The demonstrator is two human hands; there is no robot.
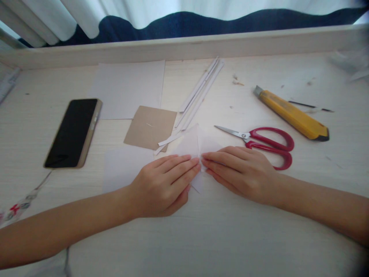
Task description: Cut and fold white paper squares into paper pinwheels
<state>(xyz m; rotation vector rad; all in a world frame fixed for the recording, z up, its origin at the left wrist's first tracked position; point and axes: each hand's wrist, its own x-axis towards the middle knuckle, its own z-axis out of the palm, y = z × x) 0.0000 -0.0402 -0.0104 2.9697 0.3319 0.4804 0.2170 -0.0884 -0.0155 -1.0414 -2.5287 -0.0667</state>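
Note:
My left hand (164,182) and my right hand (239,171) lie side by side on a small folded piece of white paper (191,144) in the middle of the table. Their fingertips meet over the paper and press it flat, fingers held together. Part of the paper sticks up behind the fingertips; the rest is hidden under the hands. A white sheet (123,167) lies under my left hand's side.
Red-handled scissors (263,144) lie just right of my right hand, a yellow utility knife (292,113) behind them. A brown card square (150,127), white paper strips (198,92), a larger white sheet (128,88) and a black phone (73,132) lie to the left.

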